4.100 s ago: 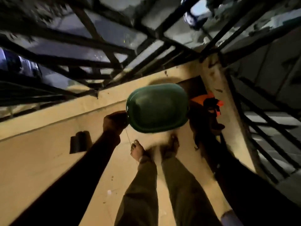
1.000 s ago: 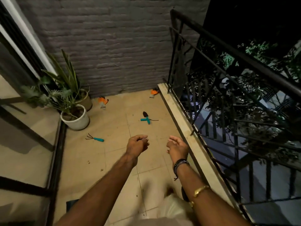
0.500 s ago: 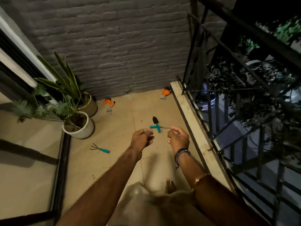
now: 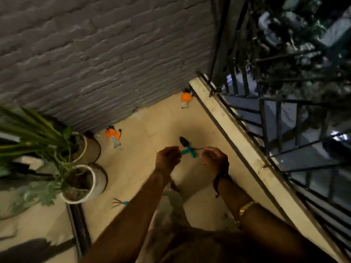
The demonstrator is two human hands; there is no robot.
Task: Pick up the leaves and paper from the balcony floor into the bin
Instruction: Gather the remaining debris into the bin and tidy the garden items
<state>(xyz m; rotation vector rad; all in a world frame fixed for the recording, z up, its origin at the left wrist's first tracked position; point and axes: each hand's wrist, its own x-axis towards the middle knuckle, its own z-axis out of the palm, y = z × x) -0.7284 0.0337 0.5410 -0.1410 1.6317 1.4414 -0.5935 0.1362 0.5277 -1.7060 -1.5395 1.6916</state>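
Balcony floor (image 4: 152, 118), trowel (image 4: 187, 147) as landmark: left hand (image 4: 167, 158) fingers curled loosely, nothing visibly held; right hand (image 4: 214, 158) fingers half-spread, empty; both hover above trowel; leaves, paper, bin not visible; neither hand evidently nearer

pots: we see two plant pots (image 4: 95, 179) at left, one behind the other
gloves: one (image 4: 114, 136) by the wall (image 4: 106, 54), another (image 4: 185, 98) in the far corner
trowel (image 4: 187, 146): on the floor (image 4: 144, 126), beyond both hands
railing (image 4: 284, 130): right
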